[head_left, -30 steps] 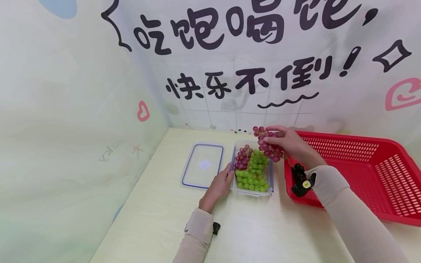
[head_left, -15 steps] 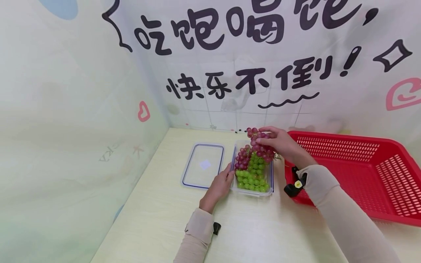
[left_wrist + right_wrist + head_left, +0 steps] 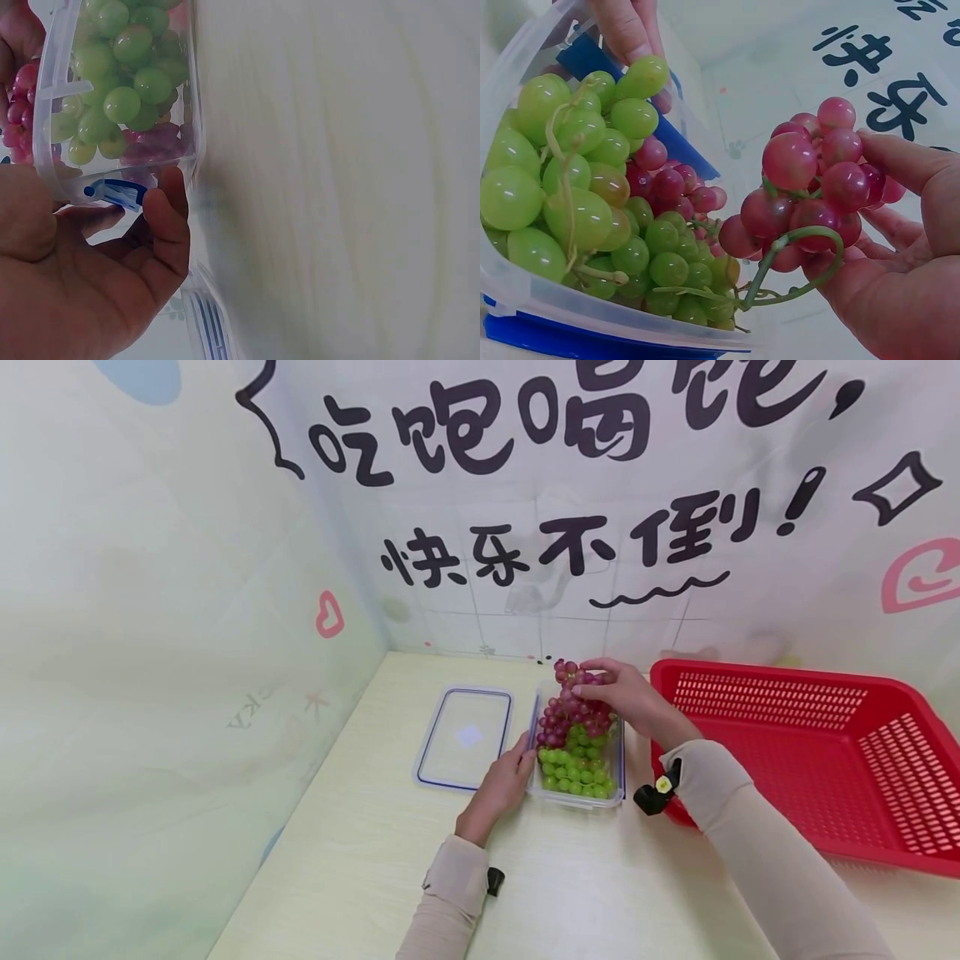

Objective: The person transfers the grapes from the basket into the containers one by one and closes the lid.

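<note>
A clear plastic food container (image 3: pixel 576 801) with blue side latches stands on the table. Inside lie green grapes (image 3: pixel 573 772) toward the near end and a bunch of red grapes (image 3: pixel 552 725) at the back left. My left hand (image 3: pixel 501 783) holds the container's left side, its thumb over the rim and curled fingers by the latch (image 3: pixel 124 193). Over the container's back right part, my right hand (image 3: pixel 628 697) grips a second bunch of red grapes (image 3: pixel 802 187). In the right wrist view this bunch, with its curled green stem (image 3: pixel 761 274), is above the rim.
Left of the container, the blue-edged clear lid (image 3: pixel 463 739) lies flat on the table. A red perforated plastic basket (image 3: pixel 787 777) stands to the right, close to my right forearm. A printed wall sheet (image 3: pixel 540 618) rises directly behind the table.
My right hand has carried the red grapes left and slightly down, from beside the basket's edge to over the container. The left hand stays on the container's side.
</note>
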`<state>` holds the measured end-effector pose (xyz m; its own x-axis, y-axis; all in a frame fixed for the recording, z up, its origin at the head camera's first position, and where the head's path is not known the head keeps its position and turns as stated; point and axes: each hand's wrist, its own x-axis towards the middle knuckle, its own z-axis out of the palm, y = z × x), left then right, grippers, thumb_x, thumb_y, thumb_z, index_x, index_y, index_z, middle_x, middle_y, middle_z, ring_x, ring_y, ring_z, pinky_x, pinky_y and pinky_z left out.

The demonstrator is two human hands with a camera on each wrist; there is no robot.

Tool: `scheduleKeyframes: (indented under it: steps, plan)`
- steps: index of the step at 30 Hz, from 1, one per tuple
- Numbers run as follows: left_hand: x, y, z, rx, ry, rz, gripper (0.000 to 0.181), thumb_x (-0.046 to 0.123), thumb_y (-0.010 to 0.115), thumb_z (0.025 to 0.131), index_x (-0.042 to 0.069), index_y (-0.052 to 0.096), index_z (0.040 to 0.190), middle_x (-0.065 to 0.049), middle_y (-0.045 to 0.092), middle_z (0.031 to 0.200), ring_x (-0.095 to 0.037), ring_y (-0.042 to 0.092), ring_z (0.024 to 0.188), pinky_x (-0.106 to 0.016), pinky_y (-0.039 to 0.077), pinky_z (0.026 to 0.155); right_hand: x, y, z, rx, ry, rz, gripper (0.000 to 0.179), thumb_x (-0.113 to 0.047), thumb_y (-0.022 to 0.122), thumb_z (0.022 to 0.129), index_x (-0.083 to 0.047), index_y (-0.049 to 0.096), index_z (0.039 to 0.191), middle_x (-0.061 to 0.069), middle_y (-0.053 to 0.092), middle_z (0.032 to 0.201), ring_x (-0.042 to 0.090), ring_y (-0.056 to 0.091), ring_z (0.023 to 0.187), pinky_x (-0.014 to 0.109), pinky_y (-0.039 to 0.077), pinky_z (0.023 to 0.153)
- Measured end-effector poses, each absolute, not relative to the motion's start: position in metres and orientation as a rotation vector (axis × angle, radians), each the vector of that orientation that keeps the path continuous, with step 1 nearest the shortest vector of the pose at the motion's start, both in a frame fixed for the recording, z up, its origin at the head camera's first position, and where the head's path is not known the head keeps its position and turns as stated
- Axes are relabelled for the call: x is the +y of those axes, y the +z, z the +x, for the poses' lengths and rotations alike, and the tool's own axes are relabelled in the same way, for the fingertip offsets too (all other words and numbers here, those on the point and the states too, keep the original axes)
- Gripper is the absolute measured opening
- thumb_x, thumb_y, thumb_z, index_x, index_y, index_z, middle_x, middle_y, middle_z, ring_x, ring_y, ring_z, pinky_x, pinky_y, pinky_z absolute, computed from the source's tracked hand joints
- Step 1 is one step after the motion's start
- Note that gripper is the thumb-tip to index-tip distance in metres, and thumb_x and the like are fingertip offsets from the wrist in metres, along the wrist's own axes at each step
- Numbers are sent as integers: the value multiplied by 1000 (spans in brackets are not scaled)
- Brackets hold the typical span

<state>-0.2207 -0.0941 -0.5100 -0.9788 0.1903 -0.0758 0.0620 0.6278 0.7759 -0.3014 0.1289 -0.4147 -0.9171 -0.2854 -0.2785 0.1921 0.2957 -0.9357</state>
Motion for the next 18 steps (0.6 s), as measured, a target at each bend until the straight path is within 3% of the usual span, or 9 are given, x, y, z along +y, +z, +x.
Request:
scheduleKeyframes:
  steps: [1,3,5,6,9,12,18]
  plan:
    - [-94,-510,-221,2699,1275,210,54,30,32,109,7,24,157,-23,50,145,-33,58,109,-45,45,97,128,-416,-301,2175,-1650,-83,60,-26,67,95,-16,42,149,20,48,142,33,51,124,47,43,108]
    - [-94,-509,-221,2694,1275,207,54,30,32,109,7,24,157,-26,59,127,-33,58,96,-45,44,94,126,-418,-302,2181,-1626,-82,61,-26,67,95,-15,42,149,20,48,141,34,51,124,48,44,108]
    - [-94,-509,-221,2688,1272,203,55,31,32,109,8,23,158,-27,61,107,-35,56,87,-44,44,94,124,-421,-302,2185,-1601,-76,61,-26,67,95,-15,41,149,21,47,142,35,50,126,48,44,108]
    - [-94,-509,-221,2687,1273,203,55,31,32,109,8,23,158,-27,61,106,-35,55,87,-44,44,94,123,-423,-302,2192,-1581,-74,61,-26,67,95,-15,41,149,21,47,143,36,49,126,49,43,108]
    - [-94,-509,-221,2685,1278,206,55,32,32,109,7,23,157,-27,59,127,-36,58,100,-45,44,96,121,-428,-301,2213,-1528,-68,62,-26,67,95,-15,40,150,22,45,144,37,48,128,51,42,108]
    - [-94,-509,-221,2692,1282,215,55,32,32,109,7,24,157,-21,45,150,-32,53,119,-45,44,98,119,-433,-301,2218,-1498,-66,61,-26,66,96,-15,40,150,22,46,143,37,48,127,52,42,108]
    - [-94,-510,-221,2698,1283,214,54,31,33,109,7,25,157,-22,45,150,-34,53,124,-48,43,105,112,-439,-299,2200,-1463,-86,61,-26,65,96,-13,39,150,22,47,142,37,50,127,51,44,107]
